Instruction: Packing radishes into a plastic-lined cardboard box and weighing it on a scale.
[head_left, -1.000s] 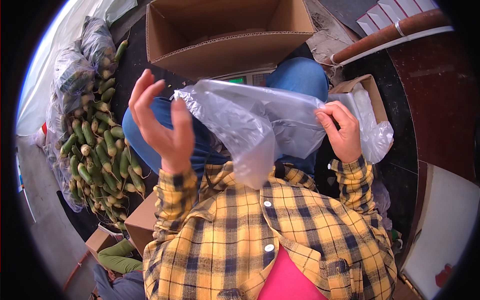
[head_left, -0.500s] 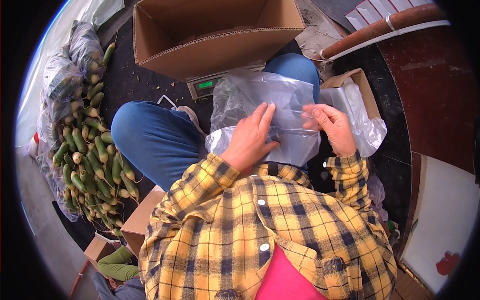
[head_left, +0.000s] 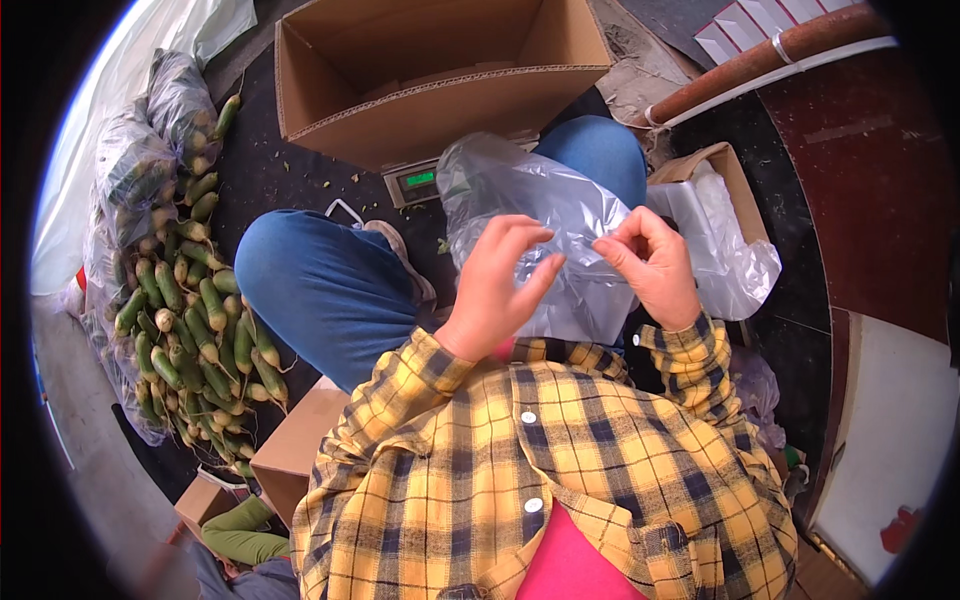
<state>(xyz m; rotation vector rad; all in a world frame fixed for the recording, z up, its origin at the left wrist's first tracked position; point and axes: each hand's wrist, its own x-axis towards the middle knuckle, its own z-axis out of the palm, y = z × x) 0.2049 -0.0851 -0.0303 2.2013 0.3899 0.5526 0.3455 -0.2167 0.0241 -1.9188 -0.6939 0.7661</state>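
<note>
A clear plastic bag (head_left: pixel 590 300) lies crumpled over my lap, between my knees. My right hand (head_left: pixel 655 265) pinches part of the bag between thumb and fingers. Just left of it, my left hand (head_left: pixel 500 285) is raised over the bag, thumb and fingers apart, with nothing visible between them. Beyond the bag stands an open cardboard box (head_left: pixel 440 110) on a scale (head_left: pixel 415 184) with a lit green display.
Green radishes (head_left: pixel 210 305) lie heaped at my left, with bagged radishes (head_left: pixel 135 170) behind them. At right, a smaller carton (head_left: pixel 735 190) holds plastic bags (head_left: pixel 710 230). A brown pipe (head_left: pixel 770 60) runs along the far right. Another person's green sleeve (head_left: pixel 245 530) shows lower left.
My left hand has lifted off the bag and its fingers have curled apart. The right hand has shifted slightly left and now pinches the bag, which is more gathered.
</note>
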